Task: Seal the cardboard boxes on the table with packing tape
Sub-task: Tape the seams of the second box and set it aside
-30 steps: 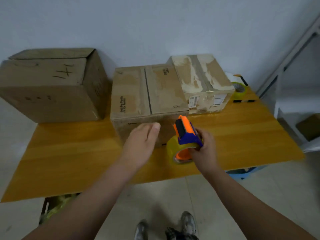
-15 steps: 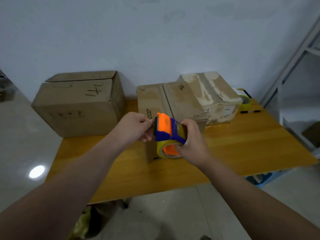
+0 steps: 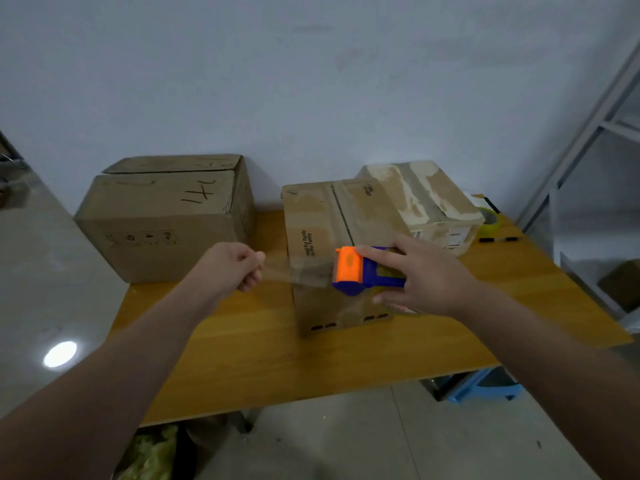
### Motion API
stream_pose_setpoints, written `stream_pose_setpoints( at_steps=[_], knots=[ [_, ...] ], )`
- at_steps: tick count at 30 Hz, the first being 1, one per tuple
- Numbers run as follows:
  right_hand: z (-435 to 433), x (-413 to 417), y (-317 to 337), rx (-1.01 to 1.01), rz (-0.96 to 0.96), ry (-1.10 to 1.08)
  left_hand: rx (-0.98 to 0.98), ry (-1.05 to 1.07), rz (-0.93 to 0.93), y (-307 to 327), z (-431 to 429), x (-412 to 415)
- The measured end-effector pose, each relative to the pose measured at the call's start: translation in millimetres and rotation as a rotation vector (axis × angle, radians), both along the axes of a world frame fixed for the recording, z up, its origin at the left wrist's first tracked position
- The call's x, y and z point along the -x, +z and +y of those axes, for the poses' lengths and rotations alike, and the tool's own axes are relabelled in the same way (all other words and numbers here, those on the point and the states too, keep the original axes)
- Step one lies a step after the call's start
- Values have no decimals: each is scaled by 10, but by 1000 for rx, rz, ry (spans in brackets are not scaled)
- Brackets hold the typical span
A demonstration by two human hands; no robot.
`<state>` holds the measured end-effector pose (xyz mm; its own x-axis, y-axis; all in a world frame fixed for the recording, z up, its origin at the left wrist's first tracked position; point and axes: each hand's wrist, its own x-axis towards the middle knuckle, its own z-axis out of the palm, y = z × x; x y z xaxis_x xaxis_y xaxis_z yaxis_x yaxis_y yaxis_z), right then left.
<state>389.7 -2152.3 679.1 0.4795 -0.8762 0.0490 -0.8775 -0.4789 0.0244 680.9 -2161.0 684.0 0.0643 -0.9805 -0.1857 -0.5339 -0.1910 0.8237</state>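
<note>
Tape (image 3: pixel 298 273) stretches as a clear strip in front of the middle cardboard box (image 3: pixel 322 220), running from the left hand (image 3: pixel 235 268) to the tape dispenser (image 3: pixel 360 271). The left hand is curled, with thumb and fingers pinching the free end of the strip. The right hand (image 3: pixel 429 282) grips the dispenser, which has an orange head on a blue body. Its index finger lies straight along the top toward the orange part, and its thumb sits beneath. The dispenser is at the box's near top edge; whether it touches the cardboard cannot be told.

The middle box stands on the wooden tabletop (image 3: pixel 242 358), flaps closed with a dark seam down the centre. Two lines printed sideways on its top both end in "For Family"; their beginnings blur behind the tape. A smaller print near the far edge is too small to read.

A larger box (image 3: pixel 162 216) sits at the tabletop's left end. It has black hand-drawn strokes on its top flap and a row of small handling symbols on its front.

A third box (image 3: pixel 426 195), patched with pale torn paper, sits against the middle box's far right side. The white labels on its side are illegible. A yellowish tape roll (image 3: pixel 490 220) lies just beyond it.
</note>
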Motion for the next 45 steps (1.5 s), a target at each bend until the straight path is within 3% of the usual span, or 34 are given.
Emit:
stream_pose_setpoints(
  at_steps=[5, 8, 12, 22, 28, 38, 45],
  knots=[
    [-171, -222, 170, 132, 249, 51, -3, 63, -84, -252, -67, 79],
    [-242, -361, 252, 148, 319, 55, 73, 133, -194, -409, -111, 84],
    [-306, -554, 275, 155, 386, 66, 108, 185, -199, -558, -152, 42],
    [-489, -735, 294, 58, 429, 54, 52, 218, -200, -753, -304, 2],
    [-570, -801, 324, -14, 446, 38, -6, 222, -93, -966, -374, 80],
    [-593, -809, 344, -78, 414, 29, -386, 215, 121, -1111, -460, 307],
    [-592, -812, 340, -81, 398, 29, -444, 224, 128, -1079, -482, 315]
  ],
)
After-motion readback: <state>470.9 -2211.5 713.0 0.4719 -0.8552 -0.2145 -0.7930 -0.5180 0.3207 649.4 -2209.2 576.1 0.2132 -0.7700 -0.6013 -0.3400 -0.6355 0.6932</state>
